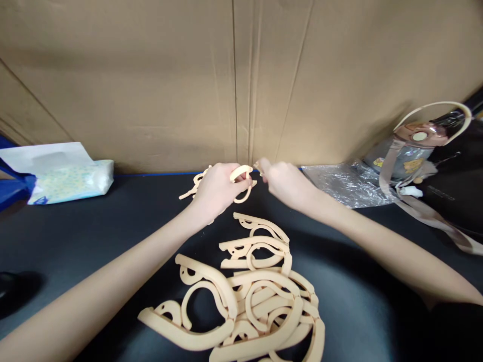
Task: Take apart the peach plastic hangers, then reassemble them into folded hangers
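Clearly, in the head view, a cream curved piece (246, 169) is gripped by the left hand (217, 187), above the dark tabletop (113, 229). The right hand (283, 182) is held just beside it, blurred; whether anything is pinched there cannot be told. Similar cream pieces (228, 297) are heaped nearer the body. Probably best done if the piece is kept steady by the left hand, alignment is checked and nothing is forced.
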Action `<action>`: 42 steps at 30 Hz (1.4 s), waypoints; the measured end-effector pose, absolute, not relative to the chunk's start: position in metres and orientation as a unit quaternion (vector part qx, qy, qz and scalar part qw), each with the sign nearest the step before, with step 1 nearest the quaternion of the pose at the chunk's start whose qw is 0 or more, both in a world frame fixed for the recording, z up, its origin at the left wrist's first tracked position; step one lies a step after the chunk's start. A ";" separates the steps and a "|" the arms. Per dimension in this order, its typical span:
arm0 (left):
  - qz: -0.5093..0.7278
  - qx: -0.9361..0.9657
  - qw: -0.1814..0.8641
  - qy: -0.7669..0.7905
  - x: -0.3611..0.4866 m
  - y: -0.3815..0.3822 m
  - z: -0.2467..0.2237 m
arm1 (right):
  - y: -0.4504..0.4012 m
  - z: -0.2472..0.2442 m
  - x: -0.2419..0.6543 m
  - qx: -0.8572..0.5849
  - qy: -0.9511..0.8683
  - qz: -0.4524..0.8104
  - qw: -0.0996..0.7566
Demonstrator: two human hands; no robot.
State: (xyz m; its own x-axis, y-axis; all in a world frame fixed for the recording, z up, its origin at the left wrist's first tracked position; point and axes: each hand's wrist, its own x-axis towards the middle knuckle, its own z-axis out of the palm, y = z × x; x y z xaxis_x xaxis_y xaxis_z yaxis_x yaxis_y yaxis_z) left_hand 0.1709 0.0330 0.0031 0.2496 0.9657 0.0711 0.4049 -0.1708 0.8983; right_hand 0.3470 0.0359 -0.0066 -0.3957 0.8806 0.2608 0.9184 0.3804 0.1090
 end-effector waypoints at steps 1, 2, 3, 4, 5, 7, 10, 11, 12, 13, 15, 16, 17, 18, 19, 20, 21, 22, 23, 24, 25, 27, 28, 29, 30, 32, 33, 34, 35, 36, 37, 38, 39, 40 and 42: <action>0.353 0.682 0.391 0.507 0.171 0.032 0.004 | 0.043 -0.004 0.355 -0.557 -0.818 -0.112 0.088; 0.354 0.682 0.386 0.510 0.170 0.031 0.004 | 0.050 -0.002 0.364 -0.572 -0.807 -0.108 0.099; 0.354 0.681 0.386 0.512 0.169 0.030 0.005 | 0.057 0.000 0.373 -0.578 -0.803 -0.098 0.109; 0.354 0.678 0.389 0.514 0.167 0.030 0.005 | 0.063 0.000 0.381 -0.580 -0.802 -0.086 0.118; 0.355 0.673 0.394 0.516 0.166 0.030 0.005 | 0.069 -0.001 0.388 -0.583 -0.799 -0.075 0.127; 0.363 0.660 0.406 0.518 0.163 0.032 0.005 | 0.077 -0.008 0.395 -0.587 -0.795 -0.057 0.142; 0.375 0.645 0.437 0.503 0.162 0.035 0.003 | 0.085 -0.025 0.393 -0.593 -0.789 -0.038 0.160; 0.377 0.642 0.451 0.492 0.163 0.035 0.002 | 0.087 -0.030 0.391 -0.593 -0.788 -0.033 0.165; 0.379 0.639 0.465 0.481 0.163 0.035 0.002 | 0.089 -0.035 0.389 -0.593 -0.787 -0.029 0.169; 0.381 0.637 0.479 0.469 0.164 0.035 0.002 | 0.090 -0.039 0.388 -0.594 -0.786 -0.024 0.171; 0.386 0.631 0.503 0.446 0.165 0.035 0.002 | 0.091 -0.045 0.388 -0.598 -0.782 -0.014 0.174; 0.390 0.628 0.513 0.436 0.165 0.035 0.003 | 0.091 -0.047 0.388 -0.599 -0.781 -0.009 0.176; 0.395 0.623 0.522 0.428 0.165 0.035 0.004 | 0.090 -0.047 0.389 -0.599 -0.780 -0.005 0.180; 0.402 0.617 0.529 0.422 0.165 0.035 0.005 | 0.088 -0.047 0.389 -0.597 -0.780 -0.003 0.187; 0.411 0.611 0.533 0.417 0.166 0.035 0.006 | 0.086 -0.045 0.388 -0.594 -0.780 0.000 0.198; 0.421 0.604 0.536 0.413 0.166 0.035 0.006 | 0.082 -0.042 0.386 -0.587 -0.781 0.005 0.211; 0.432 0.599 0.536 0.409 0.167 0.035 0.006 | 0.078 -0.039 0.383 -0.578 -0.785 0.014 0.223; 0.442 0.597 0.534 0.404 0.167 0.035 0.006 | 0.073 -0.036 0.378 -0.565 -0.792 0.024 0.230; 0.453 0.597 0.529 0.399 0.168 0.036 0.005 | 0.066 -0.033 0.372 -0.545 -0.802 0.058 0.236; 0.463 0.599 0.522 0.393 0.169 0.036 0.004 | 0.060 -0.030 0.365 -0.518 -0.815 0.107 0.237; 0.473 0.603 0.512 0.388 0.170 0.037 0.003 | 0.052 -0.027 0.357 -0.483 -0.825 0.174 0.237; 0.490 0.614 0.489 0.379 0.170 0.039 0.000 | 0.039 -0.022 0.343 -0.376 -0.788 0.407 0.269; 0.494 0.619 0.480 0.377 0.169 0.040 -0.001 | 0.034 -0.020 0.337 -0.344 -0.766 0.464 0.282; 0.494 0.624 0.474 0.377 0.168 0.041 -0.001 | 0.030 -0.018 0.334 -0.321 -0.743 0.504 0.301; 0.491 0.628 0.470 0.378 0.166 0.042 -0.001 | 0.027 -0.016 0.332 -0.316 -0.731 0.511 0.322; 0.474 0.636 0.473 0.383 0.164 0.043 0.000 | 0.027 -0.011 0.335 -0.327 -0.723 0.483 0.371; 0.461 0.642 0.476 0.385 0.162 0.043 0.001 | 0.029 -0.008 0.338 -0.337 -0.721 0.456 0.398; 0.445 0.650 0.480 0.386 0.161 0.043 0.002 | 0.032 -0.005 0.343 -0.348 -0.723 0.419 0.425; 0.430 0.658 0.481 0.388 0.160 0.042 0.003 | 0.035 -0.001 0.348 -0.361 -0.726 0.374 0.451; 0.418 0.666 0.479 0.390 0.160 0.042 0.004 | 0.039 0.003 0.354 -0.376 -0.731 0.324 0.468; 0.410 0.673 0.474 0.393 0.160 0.042 0.004 | 0.042 0.006 0.359 -0.391 -0.738 0.275 0.477; 0.408 0.678 0.465 0.398 0.160 0.041 0.004 | 0.045 0.009 0.365 -0.405 -0.746 0.231 0.475; 0.409 0.681 0.454 0.403 0.160 0.041 0.005 | 0.047 0.012 0.370 -0.419 -0.757 0.190 0.465; 0.412 0.684 0.442 0.409 0.160 0.041 0.005 | 0.048 0.014 0.373 -0.430 -0.770 0.150 0.447; 0.410 0.693 0.418 0.419 0.161 0.039 0.005 | 0.047 0.017 0.378 -0.448 -0.803 0.056 0.389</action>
